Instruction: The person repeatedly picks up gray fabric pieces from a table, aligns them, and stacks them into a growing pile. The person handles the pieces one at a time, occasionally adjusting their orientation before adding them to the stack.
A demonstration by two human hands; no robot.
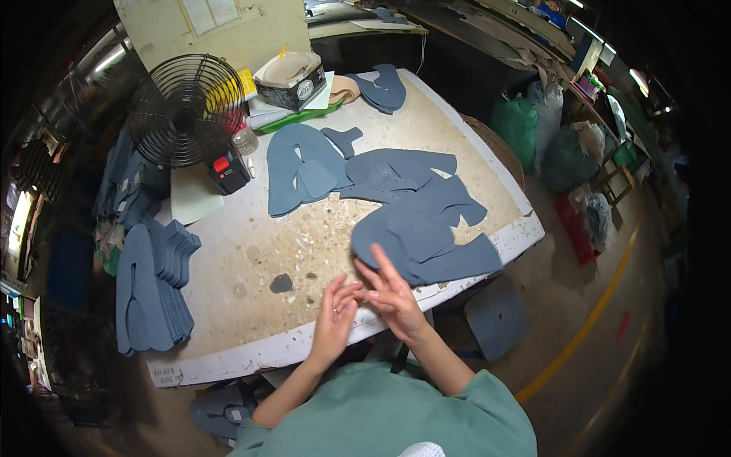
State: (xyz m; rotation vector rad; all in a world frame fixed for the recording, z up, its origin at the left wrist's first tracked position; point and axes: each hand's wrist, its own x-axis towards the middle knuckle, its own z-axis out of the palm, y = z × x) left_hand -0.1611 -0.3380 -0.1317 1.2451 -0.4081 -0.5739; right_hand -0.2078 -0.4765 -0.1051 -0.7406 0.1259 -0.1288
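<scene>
My two hands meet above the near edge of the worktable (236, 312). The fingers of my left hand (335, 316) are loosely bent and apart, their tips by the thumb of my right hand (396, 301). My right fingers are stretched out and spread. I make out nothing held in either hand. Just beyond my right fingertips lies a loose pile of flat blue-grey cut pieces (419, 236), some curved, some notched. Farther back, slotted rounded pieces (297, 171) lie stacked, touching another group of cut pieces (388, 171).
Stacked slotted pieces (148, 297) sit at the table's left edge. A black fan (186, 114) stands at the back left, near a box (293, 80) and a glass jar (245, 141). More cut pieces (383, 90) lie at the far corner. A stool (496, 318) stands right of the table.
</scene>
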